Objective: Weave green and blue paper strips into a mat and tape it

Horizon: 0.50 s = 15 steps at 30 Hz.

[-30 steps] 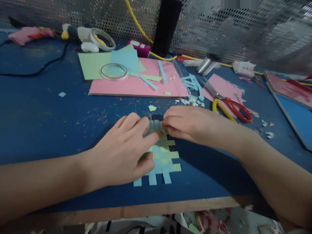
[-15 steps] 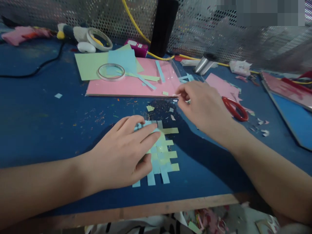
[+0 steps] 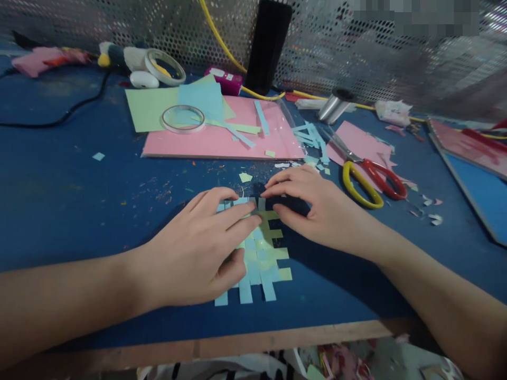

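Observation:
A woven mat of light blue and pale green paper strips (image 3: 261, 256) lies flat on the blue table near its front edge. Spread over the mat's left and upper part, my left hand (image 3: 202, 243) presses down with its fingers apart and hides that part. My right hand (image 3: 312, 203) hovers at the mat's upper right corner, fingers curved and apart, with nothing visible between them. A small green paper scrap (image 3: 245, 178) lies just beyond the mat.
Scissors with red and yellow handles (image 3: 362, 198) lie right of my right hand. Behind are a pink pad (image 3: 206, 145), a tape ring (image 3: 182, 119), loose blue strips (image 3: 311, 138), a black upright object (image 3: 267, 47) and a metallic spool (image 3: 332, 108). A blue board (image 3: 475, 184) sits far right.
My right hand has moved down and left from the pink pad's corner to the mat's upper right corner, uncovering the blue strips and the yellow scissor handle. My left hand has stayed in place.

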Each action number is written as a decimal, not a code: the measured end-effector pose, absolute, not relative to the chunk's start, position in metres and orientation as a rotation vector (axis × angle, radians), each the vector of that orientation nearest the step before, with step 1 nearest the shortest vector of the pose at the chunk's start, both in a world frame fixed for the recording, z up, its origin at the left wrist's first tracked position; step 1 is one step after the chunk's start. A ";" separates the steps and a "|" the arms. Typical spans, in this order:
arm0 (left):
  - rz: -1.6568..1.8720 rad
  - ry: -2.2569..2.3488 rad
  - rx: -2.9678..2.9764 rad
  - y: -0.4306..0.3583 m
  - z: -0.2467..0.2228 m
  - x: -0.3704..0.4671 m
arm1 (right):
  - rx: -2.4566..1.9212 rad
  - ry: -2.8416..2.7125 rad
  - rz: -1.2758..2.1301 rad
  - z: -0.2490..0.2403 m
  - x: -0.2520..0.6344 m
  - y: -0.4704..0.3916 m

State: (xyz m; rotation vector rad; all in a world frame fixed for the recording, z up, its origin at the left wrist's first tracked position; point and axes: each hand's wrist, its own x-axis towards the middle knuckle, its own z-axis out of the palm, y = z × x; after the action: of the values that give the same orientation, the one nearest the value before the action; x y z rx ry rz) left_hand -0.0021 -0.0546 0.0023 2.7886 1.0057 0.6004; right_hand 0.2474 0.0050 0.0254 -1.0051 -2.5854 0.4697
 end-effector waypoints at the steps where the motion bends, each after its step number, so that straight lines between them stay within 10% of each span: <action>1: 0.599 1.003 2.782 -0.055 0.002 -0.003 | -1.009 -2.567 0.499 0.026 0.248 0.005; 15: 0.567 1.054 2.718 -0.050 -0.001 -0.005 | -0.931 -2.556 0.526 0.021 0.251 0.006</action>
State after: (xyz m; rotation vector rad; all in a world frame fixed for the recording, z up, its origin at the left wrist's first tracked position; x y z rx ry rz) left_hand -0.0046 -0.0504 -0.0013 2.7184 1.0538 0.5667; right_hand 0.2507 0.0058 0.0210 -0.9315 -2.5557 0.5255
